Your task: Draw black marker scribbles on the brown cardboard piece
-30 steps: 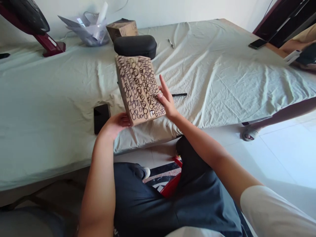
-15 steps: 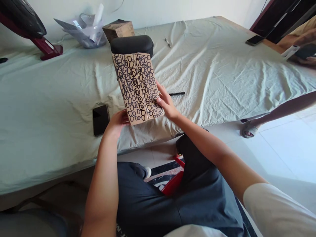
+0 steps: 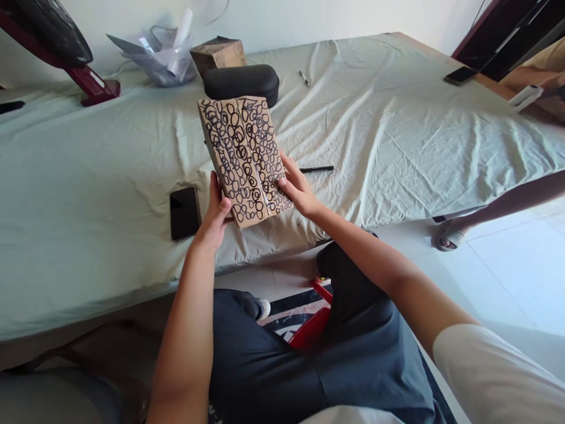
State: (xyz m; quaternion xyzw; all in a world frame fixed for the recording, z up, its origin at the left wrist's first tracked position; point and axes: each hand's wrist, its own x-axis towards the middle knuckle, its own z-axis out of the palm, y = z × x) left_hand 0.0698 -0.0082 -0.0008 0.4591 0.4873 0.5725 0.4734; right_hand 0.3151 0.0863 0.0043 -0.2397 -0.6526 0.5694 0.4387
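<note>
Left hand (image 3: 215, 219) has brought its thumb onto the patterned box (image 3: 241, 156)

One second ago this thumb was hidden from view; now it shows at the lower left edge of the box. On my right hand (image 3: 298, 185), the forefinger pointed away then, and now it lies along the side edge.

Largest of all is the table (image 3: 110, 159), covered with a wrinkled, pale green cloth. At its far left stands a dark red and black appliance (image 3: 66, 44). Next comes my box, over the near part of the table, its face of drawn black circles tilted toward me. Whether its bottom touches the cloth, I cannot tell. My fingers are closed on it from both sides: the left ones at the lower left corner, the right ones at the right edge with the thumb on the face.

Behind it are a clear plastic basket (image 3: 154, 68), a smaller cardboard box (image 3: 229, 54) and, nearest to mine, a black oblong case (image 3: 242, 82). A dark phone (image 3: 185, 213) lies just beside my left hand. Smaller still, a black pen (image 3: 318, 169) lies to the right of my right hand, and a shorter pen (image 3: 304, 78) rests farther back.
</note>
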